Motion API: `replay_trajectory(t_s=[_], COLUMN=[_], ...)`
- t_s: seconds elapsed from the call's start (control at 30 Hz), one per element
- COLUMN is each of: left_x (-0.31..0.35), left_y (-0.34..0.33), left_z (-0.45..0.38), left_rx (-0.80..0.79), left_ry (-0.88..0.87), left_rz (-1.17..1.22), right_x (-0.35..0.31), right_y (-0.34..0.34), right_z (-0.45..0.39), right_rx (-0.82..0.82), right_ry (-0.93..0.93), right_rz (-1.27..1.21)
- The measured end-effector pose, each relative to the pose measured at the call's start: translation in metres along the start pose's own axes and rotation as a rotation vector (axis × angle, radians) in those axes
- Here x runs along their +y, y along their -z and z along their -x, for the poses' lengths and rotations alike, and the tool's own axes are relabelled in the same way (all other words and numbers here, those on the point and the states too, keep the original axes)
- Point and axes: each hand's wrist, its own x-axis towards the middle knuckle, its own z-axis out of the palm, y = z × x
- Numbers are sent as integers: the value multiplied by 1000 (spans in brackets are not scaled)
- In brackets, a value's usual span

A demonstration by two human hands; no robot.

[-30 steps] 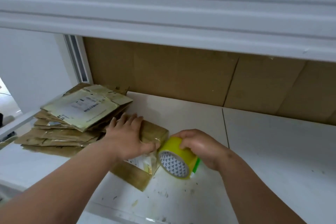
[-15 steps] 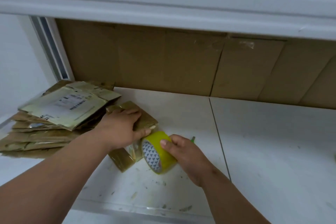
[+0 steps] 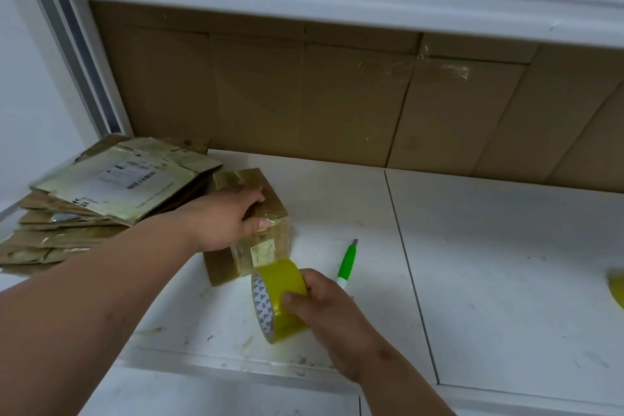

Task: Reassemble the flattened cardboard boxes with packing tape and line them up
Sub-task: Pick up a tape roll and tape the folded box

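Two hands busy: your left hand (image 3: 224, 224) clamps the box (image 3: 270, 213) steady, fingers curled over it, while your right hand (image 3: 324, 304) grips the tape roll (image 3: 277, 302) just below your thumb.

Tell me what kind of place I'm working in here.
Probably a packing or storage nook: a white shelf surface, a stack of flattened boxes with shipping labels, and cardboard sheets lining the back wall.
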Motion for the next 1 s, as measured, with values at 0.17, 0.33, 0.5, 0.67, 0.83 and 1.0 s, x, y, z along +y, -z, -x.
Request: replay_trajectory(t_s=[0.17,0.33,0.5,0.67,0.83,1.0], left_x=[-4,-2,12,19,28,37], left_y=[-18,-31,-40,-61,-69,-73], left_z=[-2,12,35,46,46,49], left_rx=[223,468,504,527,407,447], left_ry=[58,136,204,310,372,380], left_rz=[-154,87,397,527,846,1043], right_x=[-4,-8,-9,-12,1,16], right_y=[-1,-1,2,22,56,77], right_z=[-5,-13,-25,-29,-52,-53], right_rx=[41,-9,-53,-99,294,237], right_ry=[67,124,211,229,179,-104], right_rz=[60,86,200,204,682,1091])
